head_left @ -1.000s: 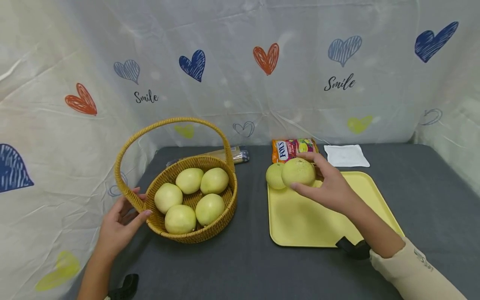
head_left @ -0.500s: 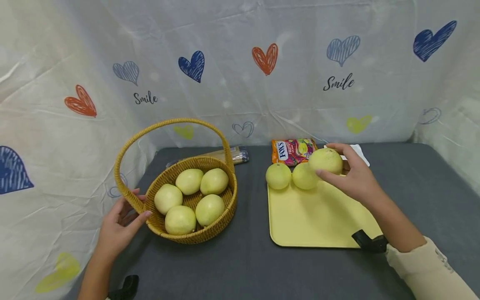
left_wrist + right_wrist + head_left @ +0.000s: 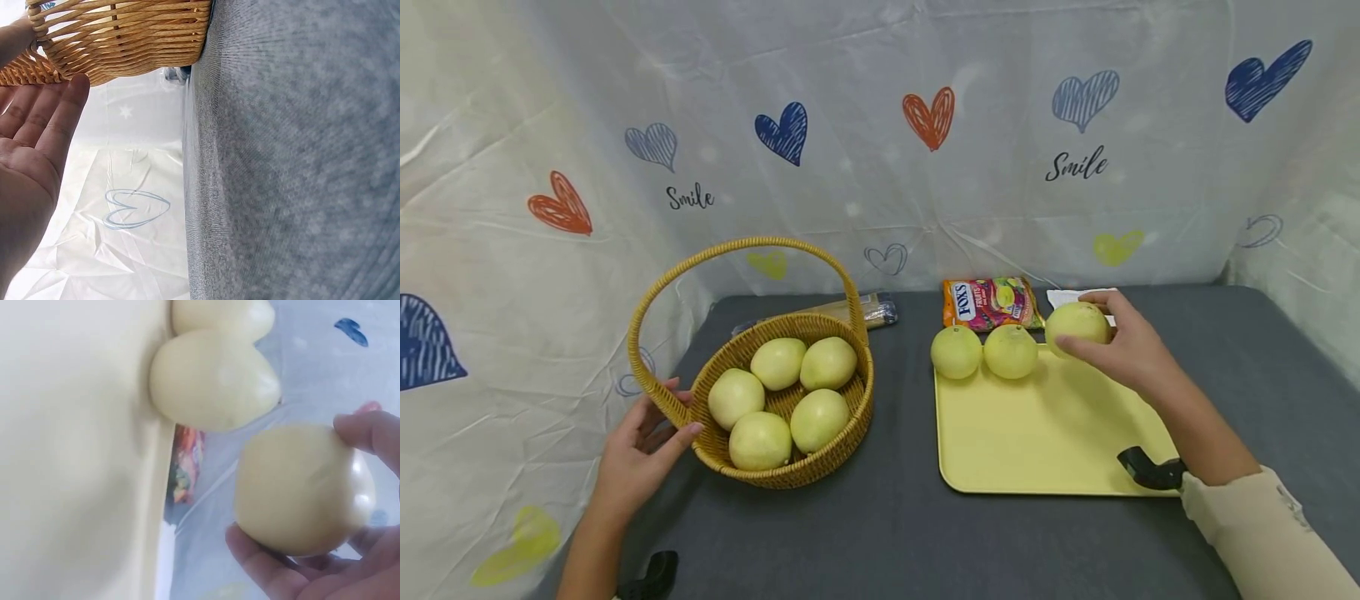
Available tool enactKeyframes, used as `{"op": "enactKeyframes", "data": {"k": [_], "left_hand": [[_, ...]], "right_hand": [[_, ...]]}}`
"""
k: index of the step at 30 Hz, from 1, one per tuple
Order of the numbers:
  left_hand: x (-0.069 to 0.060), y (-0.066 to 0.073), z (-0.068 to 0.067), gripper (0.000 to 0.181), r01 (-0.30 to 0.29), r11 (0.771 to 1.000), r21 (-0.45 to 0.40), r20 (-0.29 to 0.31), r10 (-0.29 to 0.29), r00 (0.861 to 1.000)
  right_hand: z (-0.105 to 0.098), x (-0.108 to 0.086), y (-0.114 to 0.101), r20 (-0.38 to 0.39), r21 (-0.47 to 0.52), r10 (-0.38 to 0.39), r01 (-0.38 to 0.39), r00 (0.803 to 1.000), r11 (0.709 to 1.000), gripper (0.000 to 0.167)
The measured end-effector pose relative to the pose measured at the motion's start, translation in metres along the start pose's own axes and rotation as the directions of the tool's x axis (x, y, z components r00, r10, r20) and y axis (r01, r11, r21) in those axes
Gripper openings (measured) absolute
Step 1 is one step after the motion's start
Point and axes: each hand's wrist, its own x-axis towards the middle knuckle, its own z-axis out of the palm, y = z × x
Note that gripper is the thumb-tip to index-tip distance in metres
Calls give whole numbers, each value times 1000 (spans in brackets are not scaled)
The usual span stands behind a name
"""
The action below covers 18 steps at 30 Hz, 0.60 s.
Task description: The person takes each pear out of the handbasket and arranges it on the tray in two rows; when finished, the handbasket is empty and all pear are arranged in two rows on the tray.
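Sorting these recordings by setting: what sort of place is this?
Probably a makeshift filming booth: a pale sheet printed with hearts and "Smile" hangs on three sides of a dark gray tabletop, and a black device shows at each wrist.

Head view: soft, even, moderate light, mostly sharp; faint shadow on the yellow tray (image 3: 1007, 446), dull sheen on the backdrop's (image 3: 850, 50) folds. Left wrist view: brighter, backdrop nearly washed out to white, surface (image 3: 300, 156) grainy with fine streaks. Right wrist view: hazy, low contrast, soft focus; packet (image 3: 187, 464) blurred, small glare spots on the held fruit (image 3: 297, 487), diffuse shadows across the tray. Light seems to come from above.
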Motion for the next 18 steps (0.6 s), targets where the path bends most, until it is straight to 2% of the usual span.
{"op": "enactKeyframes", "data": {"k": [6,18], "left_hand": [[0,0,0,66,0,1000,-2,2,0,1000],[0,-1,0,67,5,1000,-11,3,-5,1000]], "right_hand": [[3,3,9,74,-79,73,-68,995,995,74],[6,8,21,114,-160,65,-46,991,986,76]]}}
